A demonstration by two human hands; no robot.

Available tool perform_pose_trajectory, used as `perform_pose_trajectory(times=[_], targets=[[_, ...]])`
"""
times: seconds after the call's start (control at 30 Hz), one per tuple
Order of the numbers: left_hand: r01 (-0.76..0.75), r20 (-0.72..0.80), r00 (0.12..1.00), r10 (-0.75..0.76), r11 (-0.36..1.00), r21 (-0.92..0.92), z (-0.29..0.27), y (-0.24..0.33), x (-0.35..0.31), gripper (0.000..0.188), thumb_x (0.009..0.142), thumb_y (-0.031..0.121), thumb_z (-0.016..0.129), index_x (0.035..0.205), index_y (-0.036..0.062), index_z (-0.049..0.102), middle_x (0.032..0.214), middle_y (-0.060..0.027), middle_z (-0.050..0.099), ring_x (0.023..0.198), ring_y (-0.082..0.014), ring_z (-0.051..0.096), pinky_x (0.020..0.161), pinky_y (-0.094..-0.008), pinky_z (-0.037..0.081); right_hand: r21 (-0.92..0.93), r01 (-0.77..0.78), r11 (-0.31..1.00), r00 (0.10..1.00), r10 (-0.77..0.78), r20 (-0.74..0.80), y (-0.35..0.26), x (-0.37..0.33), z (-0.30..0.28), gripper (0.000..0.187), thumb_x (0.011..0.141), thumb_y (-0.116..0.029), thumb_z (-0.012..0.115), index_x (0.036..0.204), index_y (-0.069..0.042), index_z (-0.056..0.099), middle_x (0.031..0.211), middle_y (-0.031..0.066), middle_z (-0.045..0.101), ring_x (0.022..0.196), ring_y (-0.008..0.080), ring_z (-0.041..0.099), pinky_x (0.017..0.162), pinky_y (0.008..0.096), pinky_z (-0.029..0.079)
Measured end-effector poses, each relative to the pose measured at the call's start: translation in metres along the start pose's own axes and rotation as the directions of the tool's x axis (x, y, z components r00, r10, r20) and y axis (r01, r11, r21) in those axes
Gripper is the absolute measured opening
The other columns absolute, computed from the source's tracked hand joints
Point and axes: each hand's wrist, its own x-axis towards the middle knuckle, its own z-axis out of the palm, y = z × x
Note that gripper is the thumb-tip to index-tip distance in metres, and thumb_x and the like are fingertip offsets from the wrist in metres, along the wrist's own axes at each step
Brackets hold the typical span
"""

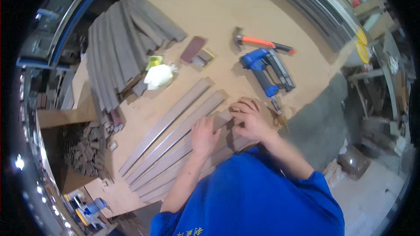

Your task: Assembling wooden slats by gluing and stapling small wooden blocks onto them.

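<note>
The left hand (204, 137) lies palm-down on a long, flat, grey-brown strip (223, 119), near on the tan tabletop (197, 4), and the right hand (251, 120), fingers bent, is at its far end — whether either grips, I cannot tell. Beyond, to the right, lies a blue-and-black nail gun (261, 78).

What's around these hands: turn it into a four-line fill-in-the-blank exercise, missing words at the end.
1. The hammer has a black and ____ handle.
2. Beside its dark parts, the nail gun shows bright ____.
3. Of the left hand and right hand, the ____ one is nearer the nail gun.
4. The cardboard box stands toward the picture's ____ edge.

Missing words: orange; blue; right; left.
</note>
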Motion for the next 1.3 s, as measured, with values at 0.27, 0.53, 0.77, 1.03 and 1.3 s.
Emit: perform_pose_trajectory(times=[0.27,0.53,0.77,1.03,1.3], targets=[[0.011,0.004,1.000,-0.010,0.991,-0.133,0.018,-0.011,-0.014,0.061,0.082,0.027,0.078,0.134,0.0042,0.054,0.134,-0.0170,0.055,0.124,-0.0365,0.055,0.102,-0.0489,0.050,-0.038,-0.045,0.998,0.999,0.045,0.004,0.000,0.000,-0.007,0.039,0.076,-0.012,0.073,0.114,-0.006,0.074,0.133,0.0116,0.065,0.136,0.0348,0.050,0.118,0.0492,0.033],[0.189,-0.411,0.873,-0.262,0.959,-0.211,-0.047,-0.187,-0.091,0.030,0.080,0.013,0.074,0.110,0.0078,0.071,0.111,-0.0157,0.071,0.112,-0.0383,0.064,0.101,-0.0498,0.051,0.103,-0.263,0.959,0.933,0.281,-0.227,-0.011,-0.026,-0.026,0.036,0.088,-0.001,0.063,0.124,0.000,0.068,0.129,0.0144,0.064,0.126,0.0304,0.057,0.110,0.0388,0.042],[0.721,-0.496,0.639,-0.588,0.683,0.117,-0.138,-0.436,-0.176,0.059,0.082,0.008,0.068,0.140,0.0079,0.054,0.143,-0.0200,0.051,0.135,-0.0415,0.044,0.112,-0.0553,0.038,0.041,-0.239,0.970,0.926,0.241,-0.290,-0.075,-0.011,0.006,0.033,0.090,0.003,0.064,0.123,0.001,0.068,0.127,0.0129,0.065,0.120,0.0242,0.059,0.102,0.0356,0.046],[0.424,-0.237,0.904,-0.356,0.821,0.383,-0.198,-0.467,-0.168,0.055,0.074,0.019,0.078,0.127,0.0145,0.065,0.133,-0.0108,0.059,0.134,-0.0316,0.047,0.115,-0.0522,0.035,-0.100,-0.068,0.993,0.995,0.059,-0.084,-0.166,0.027,0.055,0.033,0.082,0.001,0.072,0.115,-0.002,0.070,0.117,0.0166,0.067,0.112,0.0359,0.063,0.100,0.0426,0.050],[-0.045,-0.032,0.998,0.045,0.999,-0.017,-0.173,-0.227,-0.139,0.051,0.071,0.026,0.080,0.118,0.0110,0.068,0.110,-0.0093,0.065,0.120,-0.0297,0.056,0.121,-0.0527,0.030,0.022,0.176,0.984,0.964,-0.177,0.199,-0.235,0.066,0.075,0.046,0.080,-0.020,0.081,0.123,-0.009,0.070,0.122,0.0116,0.067,0.113,0.0321,0.064,0.100,0.0434,0.049]])
